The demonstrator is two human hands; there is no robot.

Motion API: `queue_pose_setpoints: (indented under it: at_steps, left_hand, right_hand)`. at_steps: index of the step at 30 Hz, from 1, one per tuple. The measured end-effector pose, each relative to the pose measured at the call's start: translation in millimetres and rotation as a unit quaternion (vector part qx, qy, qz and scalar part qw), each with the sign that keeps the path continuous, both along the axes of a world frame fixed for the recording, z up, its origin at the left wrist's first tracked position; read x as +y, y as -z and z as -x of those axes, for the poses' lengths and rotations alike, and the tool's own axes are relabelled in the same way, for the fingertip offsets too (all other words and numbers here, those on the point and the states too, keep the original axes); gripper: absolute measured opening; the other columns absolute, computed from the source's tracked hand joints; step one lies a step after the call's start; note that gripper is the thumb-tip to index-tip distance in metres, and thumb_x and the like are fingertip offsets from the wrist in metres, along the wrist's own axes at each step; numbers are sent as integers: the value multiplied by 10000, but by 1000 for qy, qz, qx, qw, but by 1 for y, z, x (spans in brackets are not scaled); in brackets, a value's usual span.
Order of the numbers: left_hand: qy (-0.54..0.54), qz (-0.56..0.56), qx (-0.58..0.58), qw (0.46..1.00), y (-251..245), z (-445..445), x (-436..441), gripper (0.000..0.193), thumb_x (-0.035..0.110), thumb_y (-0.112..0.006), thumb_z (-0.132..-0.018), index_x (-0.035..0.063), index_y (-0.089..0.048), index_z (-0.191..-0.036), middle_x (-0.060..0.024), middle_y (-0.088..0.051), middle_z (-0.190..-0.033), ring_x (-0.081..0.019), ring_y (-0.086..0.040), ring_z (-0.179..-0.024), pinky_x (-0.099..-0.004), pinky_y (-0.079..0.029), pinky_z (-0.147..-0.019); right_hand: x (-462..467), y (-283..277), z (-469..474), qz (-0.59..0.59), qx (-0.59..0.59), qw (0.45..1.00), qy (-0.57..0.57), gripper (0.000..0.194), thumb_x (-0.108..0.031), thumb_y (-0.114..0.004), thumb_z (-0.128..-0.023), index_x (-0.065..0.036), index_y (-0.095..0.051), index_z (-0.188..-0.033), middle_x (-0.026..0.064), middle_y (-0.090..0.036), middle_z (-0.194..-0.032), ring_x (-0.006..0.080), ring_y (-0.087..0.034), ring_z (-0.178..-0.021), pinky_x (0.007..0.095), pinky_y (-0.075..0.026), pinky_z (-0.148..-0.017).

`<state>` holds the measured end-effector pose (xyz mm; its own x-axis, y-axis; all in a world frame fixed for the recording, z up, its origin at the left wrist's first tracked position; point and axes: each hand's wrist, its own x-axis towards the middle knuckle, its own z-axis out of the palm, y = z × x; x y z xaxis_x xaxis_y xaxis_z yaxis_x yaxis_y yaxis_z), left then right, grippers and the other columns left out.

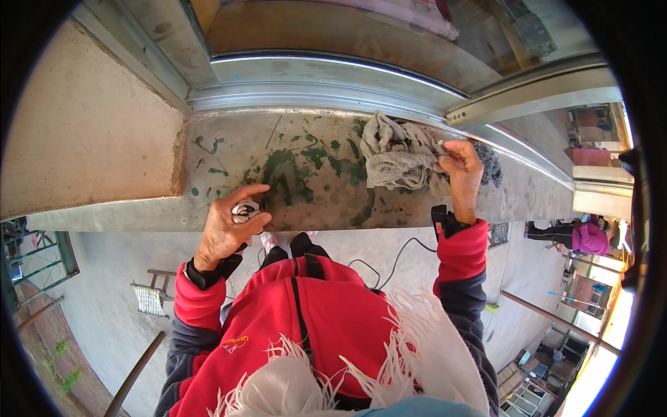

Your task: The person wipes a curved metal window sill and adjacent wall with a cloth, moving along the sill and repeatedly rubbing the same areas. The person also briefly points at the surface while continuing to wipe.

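Observation:
On the wet concrete sill [323, 208], a crumpled grey-beige cloth [401, 156] lies towards the right, below the window track. The thumb and fingertips of my right hand [462, 167] pinch the cloth's right edge. A tiny pale bit shows at those fingertips; what it is I cannot tell. My left hand [229, 224] is curled around a small white object with dark markings [245, 211], partly hidden by the palm. Its thumb and index finger point towards dark wet smears [286, 177] on the sill.
A dark fuzzy bundle [485, 162] lies beyond my right hand. The sliding window's metal frame [323, 96] borders the sill. Below are a black cable [401, 260] on the floor and a folding stool [152, 297]. A person in purple [589, 237] is at far right.

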<state>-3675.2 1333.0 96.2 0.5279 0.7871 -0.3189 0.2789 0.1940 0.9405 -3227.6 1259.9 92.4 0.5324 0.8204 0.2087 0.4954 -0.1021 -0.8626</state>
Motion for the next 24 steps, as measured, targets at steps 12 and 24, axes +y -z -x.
queue_pose_setpoints:
  at_steps: [12, 24]
  left_hand:
    - [4, 1, 5, 1000, -2, 0, 1, 433, 100, -751, -833, 37, -642, -1248, -16, -634, -772, -76, -612, -678, -229, -472, -576]
    - [1, -15, 1, 1000, 2, 0, 0, 431, 92, -745, -830, 34, -642, -1245, -10, -622, -767, -62, -565, -649, -228, -445, -567]
  right_hand:
    - [1, -33, 17, 31, -21, 999, -39, 328, 64, -764, -724, -59, -731, -1026, -7, -644, -923, 104, -583, -862, 254, -474, -819]
    - [11, -56, 28, -11, -28, 993, -113, 229, 103, -733, -772, -30, -622, -921, 78, -682, -1129, 130, -623, -1008, 268, -488, -867]
